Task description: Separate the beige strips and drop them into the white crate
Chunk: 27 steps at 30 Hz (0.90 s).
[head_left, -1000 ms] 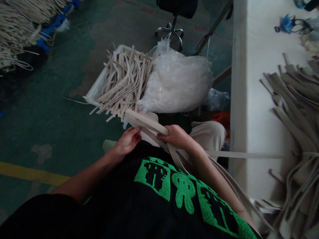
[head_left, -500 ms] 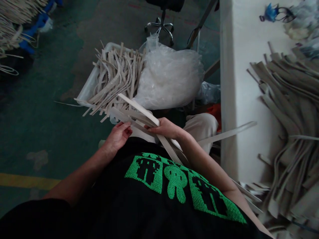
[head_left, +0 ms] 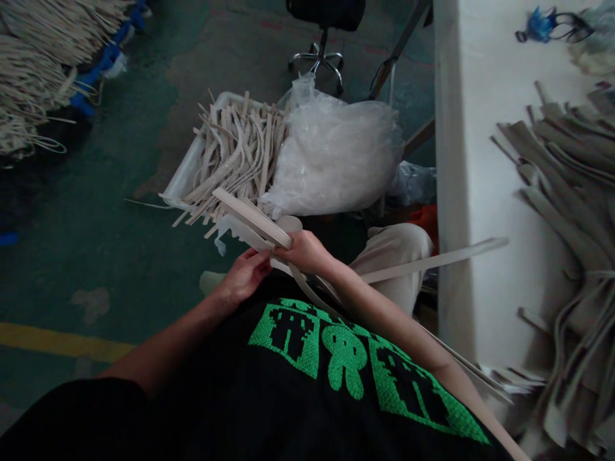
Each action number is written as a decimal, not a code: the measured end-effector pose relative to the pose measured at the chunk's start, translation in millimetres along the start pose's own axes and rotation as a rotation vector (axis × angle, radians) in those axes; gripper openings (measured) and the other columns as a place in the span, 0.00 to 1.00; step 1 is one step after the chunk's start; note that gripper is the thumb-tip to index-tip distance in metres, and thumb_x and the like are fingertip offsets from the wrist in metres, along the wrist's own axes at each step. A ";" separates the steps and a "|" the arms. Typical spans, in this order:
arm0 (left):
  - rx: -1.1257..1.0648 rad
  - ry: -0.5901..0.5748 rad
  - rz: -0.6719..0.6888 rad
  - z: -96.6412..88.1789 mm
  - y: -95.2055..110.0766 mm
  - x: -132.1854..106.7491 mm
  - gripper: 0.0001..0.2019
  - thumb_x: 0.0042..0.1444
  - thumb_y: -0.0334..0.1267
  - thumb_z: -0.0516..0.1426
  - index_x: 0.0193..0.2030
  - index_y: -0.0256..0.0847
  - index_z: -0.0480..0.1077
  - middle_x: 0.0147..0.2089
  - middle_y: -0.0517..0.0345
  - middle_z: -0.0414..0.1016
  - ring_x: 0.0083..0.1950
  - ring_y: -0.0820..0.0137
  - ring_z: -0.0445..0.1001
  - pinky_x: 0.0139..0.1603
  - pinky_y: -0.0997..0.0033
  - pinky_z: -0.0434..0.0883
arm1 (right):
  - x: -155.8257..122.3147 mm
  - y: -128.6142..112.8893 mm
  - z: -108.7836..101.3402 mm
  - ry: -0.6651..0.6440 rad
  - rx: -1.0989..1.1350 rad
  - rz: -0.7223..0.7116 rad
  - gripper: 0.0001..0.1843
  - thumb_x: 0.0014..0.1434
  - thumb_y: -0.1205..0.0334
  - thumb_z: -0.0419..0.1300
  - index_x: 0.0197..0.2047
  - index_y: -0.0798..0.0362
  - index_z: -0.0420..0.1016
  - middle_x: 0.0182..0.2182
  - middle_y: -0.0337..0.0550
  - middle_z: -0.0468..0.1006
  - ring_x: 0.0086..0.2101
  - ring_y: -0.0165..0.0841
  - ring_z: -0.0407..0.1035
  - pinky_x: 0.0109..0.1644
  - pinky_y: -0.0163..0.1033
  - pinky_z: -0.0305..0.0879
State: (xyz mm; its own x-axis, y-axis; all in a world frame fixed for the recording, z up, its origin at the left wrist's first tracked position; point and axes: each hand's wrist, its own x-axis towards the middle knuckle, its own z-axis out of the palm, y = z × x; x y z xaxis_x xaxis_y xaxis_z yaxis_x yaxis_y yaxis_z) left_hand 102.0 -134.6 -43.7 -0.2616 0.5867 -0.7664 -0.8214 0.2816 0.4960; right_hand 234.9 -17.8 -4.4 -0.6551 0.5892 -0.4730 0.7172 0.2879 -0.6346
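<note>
1. Green floor is filling the left and middle of the frame; a white table is running down the right, carrying a heap of strips.
2. Right hand, centre: fingers are clamping round a bundle of beige strips; its free ends are pointing up and left, towards a white bin.
3. Left hand, just left of it: fingertips are bunching together at the bundle's lower edge. Cannot tell whether they are pinching a strip.
4. One pale trailing strip is emerging beyond the right forearm, its end showing over the table. Contact there: cannot tell.
5. Risks, my judgement: a slackening right grip could be letting strips slide out of line; the trailing strip could be snagging on the table edge and tugging.
6. Versus half a second earlier: the hands are sitting closer, nearly touching; strips previously fanning apart are now lying more nearly stacked.
</note>
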 end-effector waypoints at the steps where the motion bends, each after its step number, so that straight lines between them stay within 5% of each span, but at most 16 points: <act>1: -0.005 -0.013 0.006 -0.1 0.8 0.8 0.11 0.43 0.23 0.70 0.30 0.36 0.73 0.26 0.63 0.76 0.24 0.77 0.72 0.27 0.78 0.72 | 3.9 -1.4 -1.4 -0.009 -0.004 -0.019 0.12 0.59 0.57 0.66 0.37 0.58 0.84 0.25 0.41 0.77 0.28 0.29 0.67 0.28 0.32 0.53; 7: -0.042 0.123 0.086 -15.8 16.9 12.3 0.14 0.42 0.23 0.70 0.25 0.38 0.69 0.23 0.64 0.73 0.23 0.77 0.71 0.28 0.77 0.72 | 2.6 13.0 -5.0 -0.156 0.077 0.013 0.07 0.57 0.61 0.68 0.34 0.58 0.83 0.24 0.40 0.79 0.25 0.28 0.68 0.27 0.31 0.56; 13: -0.030 0.008 0.006 -9.3 2.1 6.3 0.13 0.40 0.24 0.71 0.30 0.37 0.73 0.26 0.62 0.76 0.25 0.76 0.72 0.28 0.77 0.70 | 7.2 0.0 1.7 -0.074 0.003 -0.001 0.09 0.60 0.60 0.66 0.35 0.57 0.83 0.27 0.43 0.81 0.28 0.30 0.71 0.28 0.32 0.56; 17: -0.039 0.093 0.055 -15.8 7.5 9.7 0.13 0.40 0.23 0.70 0.27 0.38 0.72 0.24 0.63 0.74 0.25 0.76 0.71 0.28 0.77 0.70 | 4.8 3.3 -4.2 -0.170 -0.063 -0.016 0.09 0.59 0.59 0.67 0.35 0.57 0.83 0.25 0.42 0.79 0.27 0.30 0.69 0.28 0.32 0.55; 21: -0.006 0.072 0.008 -14.9 5.9 8.8 0.13 0.40 0.23 0.70 0.26 0.38 0.71 0.24 0.64 0.74 0.24 0.76 0.70 0.28 0.77 0.70 | 3.4 3.7 -3.9 -0.116 -0.161 -0.026 0.14 0.61 0.54 0.65 0.40 0.57 0.84 0.28 0.44 0.80 0.28 0.31 0.70 0.29 0.33 0.55; 24: 0.024 -0.019 -0.016 -6.7 1.4 5.5 0.12 0.40 0.24 0.71 0.29 0.37 0.74 0.25 0.63 0.74 0.24 0.77 0.70 0.27 0.77 0.70 | 6.5 0.8 -3.9 -0.082 -0.108 -0.027 0.14 0.61 0.55 0.65 0.41 0.58 0.84 0.30 0.45 0.82 0.30 0.32 0.72 0.31 0.33 0.57; 27: 0.023 0.023 0.051 -6.3 7.8 8.7 0.13 0.40 0.23 0.71 0.28 0.37 0.73 0.25 0.63 0.75 0.25 0.77 0.71 0.27 0.77 0.71 | 2.7 6.4 -10.8 -0.173 0.008 -0.021 0.10 0.59 0.59 0.67 0.38 0.58 0.84 0.28 0.43 0.82 0.29 0.30 0.73 0.31 0.31 0.59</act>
State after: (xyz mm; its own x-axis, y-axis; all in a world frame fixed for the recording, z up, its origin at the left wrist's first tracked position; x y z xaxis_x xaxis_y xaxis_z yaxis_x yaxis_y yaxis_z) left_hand 90.2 -132.1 -49.1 -0.3151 0.5831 -0.7488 -0.7949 0.2689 0.5439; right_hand 240.3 -6.2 -3.1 -0.7016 0.4444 -0.5570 0.7013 0.2924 -0.6501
